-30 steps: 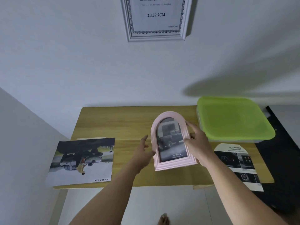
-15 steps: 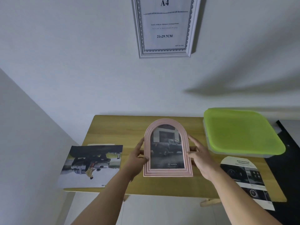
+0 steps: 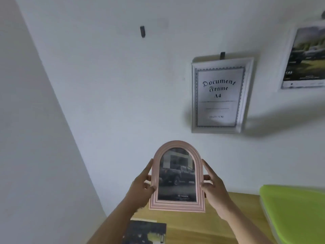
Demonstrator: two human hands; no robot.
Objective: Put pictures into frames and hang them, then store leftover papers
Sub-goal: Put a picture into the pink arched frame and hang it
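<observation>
So, pink arched frame (image 3: 176, 206): held up in the air, upright, face toward the camera, in front of the white wall. Looks like plastic, with ribbed moulding, a round top and a flat bottom.
truck picture (image 3: 177, 175): sits inside the pink arched frame. Dark pickup parked by a building, "TOYOTA" plus logo in white along the bottom. The tiny line under that is unreadable.
left hand (image 3: 142, 187): clamped on the frame's left edge, thumb on the front moulding, forefinger stretched up along the side.
right hand (image 3: 213, 187): same deal on the right edge, thumb in front, fingers wrapped behind.
white document frame (image 3: 194, 103): on the wall up and to the right of the pink arched frame, hanging off a black hook (image 3: 222, 55). Rectangular, moulded.
insert sheet (image 3: 219, 95): reads "Document Frame A4" in gothic lettering inside a lacy border. The lines lower down are a blur.
second white frame (image 3: 304, 57): further up-right, cut off by the edge. It holds a car photo and the text is mush.
lone wall hook (image 3: 142, 31): small and black, well above the pink arched frame and a bit left.
green-lidded box (image 3: 295, 212): lower right of the pink arched frame, on the table. Opaque lime lid, so can't tell what's inside.
wooden table (image 3: 233, 205): below the frame, light wood grain.
loose print (image 3: 147, 233): flat on the table, below the frame and slightly left, dark and blurry.
</observation>
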